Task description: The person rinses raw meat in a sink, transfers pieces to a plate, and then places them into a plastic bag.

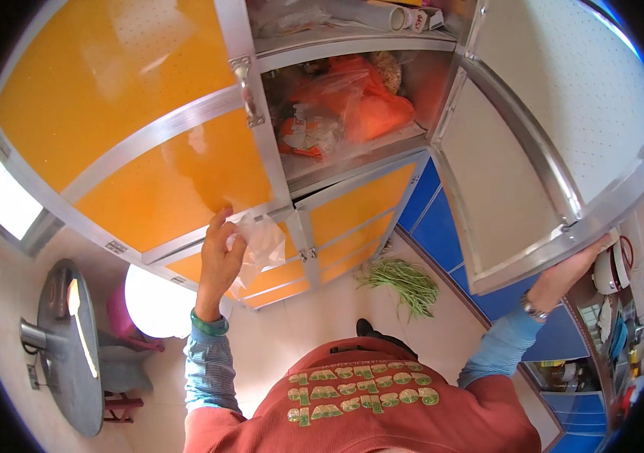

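My left hand [220,260] has its fingers curled on a thin clear plastic bag [264,240] in front of the closed yellow cabinet door [174,181]. My right hand [562,274] grips the lower outer edge of the open cabinet door [511,175], whose pale inner side faces me. Behind that door, the lower shelf holds a red-orange plastic bag [387,107] beside crumpled clear plastic [322,133]. A pale roll [375,15] lies on the shelf above, near small boxes and more plastic.
Long green beans [404,281] lie on the tiled floor [310,317] before the blue cabinets [446,226]. A dark oval table [73,390] stands at left by a pink stool [121,308]. A white appliance [607,272] sits on the right counter.
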`<state>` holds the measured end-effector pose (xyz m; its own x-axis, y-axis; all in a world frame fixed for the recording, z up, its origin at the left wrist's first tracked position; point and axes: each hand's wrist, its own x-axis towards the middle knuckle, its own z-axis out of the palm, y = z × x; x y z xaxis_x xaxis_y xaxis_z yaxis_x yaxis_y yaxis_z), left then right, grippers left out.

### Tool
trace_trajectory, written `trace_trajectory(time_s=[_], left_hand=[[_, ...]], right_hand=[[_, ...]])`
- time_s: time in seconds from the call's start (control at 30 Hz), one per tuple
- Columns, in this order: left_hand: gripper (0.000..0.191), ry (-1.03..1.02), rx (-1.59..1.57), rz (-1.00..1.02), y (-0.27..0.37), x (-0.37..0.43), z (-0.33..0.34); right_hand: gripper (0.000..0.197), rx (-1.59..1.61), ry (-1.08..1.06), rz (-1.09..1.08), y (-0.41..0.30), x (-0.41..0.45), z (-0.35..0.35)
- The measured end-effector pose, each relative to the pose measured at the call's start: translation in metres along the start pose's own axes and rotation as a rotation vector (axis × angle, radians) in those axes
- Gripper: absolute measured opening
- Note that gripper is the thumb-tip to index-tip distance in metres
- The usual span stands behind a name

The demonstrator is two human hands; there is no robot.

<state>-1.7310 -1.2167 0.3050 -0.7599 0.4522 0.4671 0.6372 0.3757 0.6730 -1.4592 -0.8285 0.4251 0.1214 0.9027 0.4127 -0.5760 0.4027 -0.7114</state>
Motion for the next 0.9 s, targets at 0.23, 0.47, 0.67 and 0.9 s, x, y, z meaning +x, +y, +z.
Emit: trace_trajectory(time_s=[0.23, 0.47, 0.67, 0.9], left_hand=[[0.017, 0.067, 0.022, 0.004, -0.002, 0.004, 0.003], [0.018, 0.056, -0.121, -0.075, -0.007, -0.002, 0.001], [0.02, -0.024, -0.38, -0.299, -0.004, -0.027, -0.002], [0.019, -0.143, -0.707, -0.383, 0.014, -0.034, 0.027]], right_hand=[[0.016, -0.078, -0.669, -0.29, 0.006, -0.099, 0.097], [0.026, -0.087, -1.008, -0.437, 0.05, -0.149, 0.242], [0.03, -0.364, -0.91, -0.574, 0.082, -0.159, 0.283], [0.026, -0.483, -0.955, -0.672, 0.067, -0.15, 0.291]])
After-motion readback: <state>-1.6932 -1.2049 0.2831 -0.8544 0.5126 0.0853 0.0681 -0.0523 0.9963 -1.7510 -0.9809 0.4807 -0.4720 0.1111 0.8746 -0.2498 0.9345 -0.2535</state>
